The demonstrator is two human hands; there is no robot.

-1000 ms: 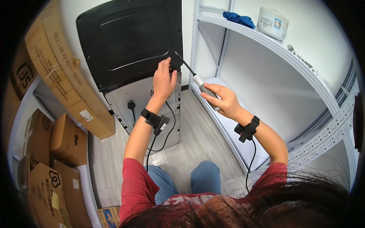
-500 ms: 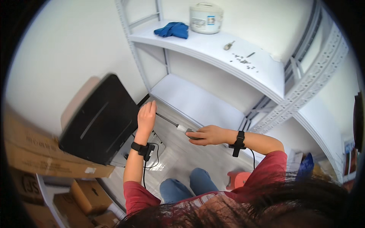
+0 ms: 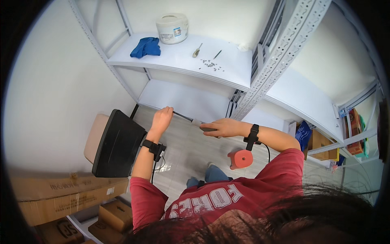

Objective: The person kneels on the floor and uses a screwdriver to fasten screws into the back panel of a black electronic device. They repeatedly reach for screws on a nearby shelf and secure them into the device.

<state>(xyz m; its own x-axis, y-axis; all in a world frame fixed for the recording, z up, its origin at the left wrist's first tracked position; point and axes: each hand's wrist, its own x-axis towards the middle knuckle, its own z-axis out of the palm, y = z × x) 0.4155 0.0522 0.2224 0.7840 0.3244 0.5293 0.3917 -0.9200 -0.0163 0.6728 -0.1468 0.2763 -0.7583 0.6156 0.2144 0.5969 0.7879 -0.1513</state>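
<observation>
Both my hands hold one slim tool, a long dark rod (image 3: 183, 116) with a pale grey collar (image 3: 196, 123) and a dark grip; its exact kind is not clear. My left hand (image 3: 163, 118) is closed round the rod's far left end, hiding its tip. My right hand (image 3: 223, 127) wraps the grip, thumb and fingers along it. The tool is held in the air in front of the shelves, sloping slightly down toward the right. Beyond, on the upper shelf, lie a screwdriver (image 3: 196, 53), a thin dark stick (image 3: 217, 54) and several small screw-like bits (image 3: 210, 64).
A white rice cooker (image 3: 173, 29) and a blue cloth (image 3: 146, 47) share the upper shelf (image 3: 178, 61). At left stands a black flat panel (image 3: 120, 146) above cardboard boxes (image 3: 77, 199). A red stool (image 3: 242, 159) is on the floor below my right forearm.
The view has swung right and back, so the shelves and panel appear shifted and more of the stool shows. Both hands keep hold of the tool, now higher in the picture.
</observation>
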